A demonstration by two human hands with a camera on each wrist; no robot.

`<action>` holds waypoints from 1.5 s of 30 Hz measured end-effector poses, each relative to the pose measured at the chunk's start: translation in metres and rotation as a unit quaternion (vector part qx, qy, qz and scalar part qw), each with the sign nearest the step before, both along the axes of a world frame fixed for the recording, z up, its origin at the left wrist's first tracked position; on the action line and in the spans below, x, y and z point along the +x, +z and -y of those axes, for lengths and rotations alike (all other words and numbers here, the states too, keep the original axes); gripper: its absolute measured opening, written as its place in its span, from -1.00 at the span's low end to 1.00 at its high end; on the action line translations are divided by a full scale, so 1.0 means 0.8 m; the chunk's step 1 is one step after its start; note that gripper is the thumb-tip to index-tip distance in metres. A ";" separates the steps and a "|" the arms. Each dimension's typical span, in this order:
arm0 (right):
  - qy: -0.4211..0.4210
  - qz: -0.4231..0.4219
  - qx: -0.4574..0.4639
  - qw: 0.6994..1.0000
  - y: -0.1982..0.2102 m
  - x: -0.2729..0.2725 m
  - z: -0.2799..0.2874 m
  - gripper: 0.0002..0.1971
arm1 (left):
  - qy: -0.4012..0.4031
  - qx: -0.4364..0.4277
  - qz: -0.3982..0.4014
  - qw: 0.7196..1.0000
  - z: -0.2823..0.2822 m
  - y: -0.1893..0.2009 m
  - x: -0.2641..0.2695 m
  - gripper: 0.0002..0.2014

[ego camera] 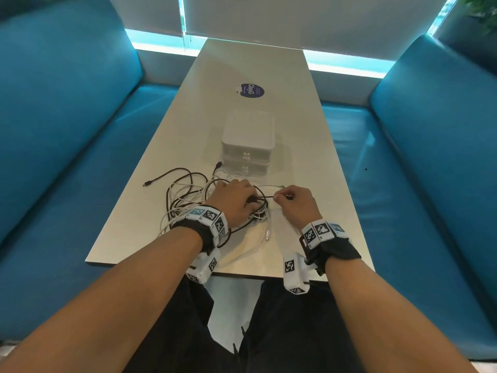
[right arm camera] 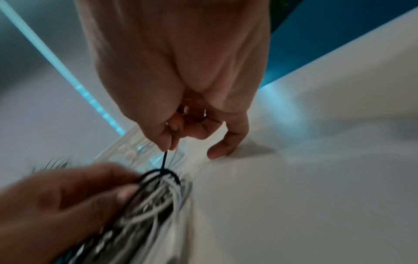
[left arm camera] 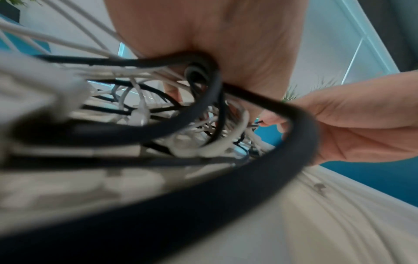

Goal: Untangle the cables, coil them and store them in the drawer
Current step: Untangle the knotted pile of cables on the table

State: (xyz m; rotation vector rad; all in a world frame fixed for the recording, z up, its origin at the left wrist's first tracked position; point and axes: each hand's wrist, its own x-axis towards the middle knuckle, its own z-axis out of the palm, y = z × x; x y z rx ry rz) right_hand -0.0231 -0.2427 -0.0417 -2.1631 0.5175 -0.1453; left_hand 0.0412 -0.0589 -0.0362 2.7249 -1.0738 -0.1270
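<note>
The tangle of cables (ego camera: 215, 203), black & white mixed, lies on the near half of the table (ego camera: 309, 146), just in front of the drawer unit (ego camera: 248, 146). The left hand (ego camera: 236, 203) sits on top of the heap w/ fingers curled round a bunch of loops, pinning it. The right hand (ego camera: 295, 203), just beside it, pinches one thin black cable (right arm camera: 164, 160) between thumb & forefinger, other fingers loosely bent, little finger touching the tabletop.

Handling, as a judgement: cables are light, limp, prob. a bit springy, so loops will follow any pull & the knot tightens if yanked. Best hold is near a free plug end, feeding it back through loops while the other hand keeps the heap down. One black plug end (ego camera: 146, 184) lies free to the left, a white connector (ego camera: 267, 235) near the table edge, another black plug (ego camera: 219, 165) near the drawers.

Around: a round dark sticker (ego camera: 251, 90) farther up the table, blue sofas (ego camera: 67, 146) both sides. Both drawers look closed, though the clear plastic makes it hard to tell; one needs opening before storing. Loose loops near the left wrist band may snag on it.
</note>
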 end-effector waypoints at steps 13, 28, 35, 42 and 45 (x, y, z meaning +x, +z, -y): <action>0.085 0.092 0.028 0.992 0.010 -0.012 -0.016 -0.90 | 0.011 0.014 0.021 1.000 0.011 0.014 -0.016 -0.71; 0.195 0.050 -0.097 0.975 0.014 -0.004 -0.029 -0.74 | -0.003 0.063 0.110 0.992 0.010 0.005 -0.014 -0.74; 0.173 -0.079 -0.298 0.935 -0.005 -0.024 0.013 -0.77 | -0.012 0.121 0.134 0.983 0.007 0.012 -0.003 -0.75; 0.201 -0.075 -0.192 0.958 0.014 -0.024 0.007 -0.78 | 0.015 0.073 0.045 0.996 0.009 0.012 -0.004 -0.83; 0.182 -0.022 -0.142 0.973 0.030 -0.014 -0.008 -0.80 | 0.026 0.079 0.025 0.996 0.011 0.014 0.000 -0.85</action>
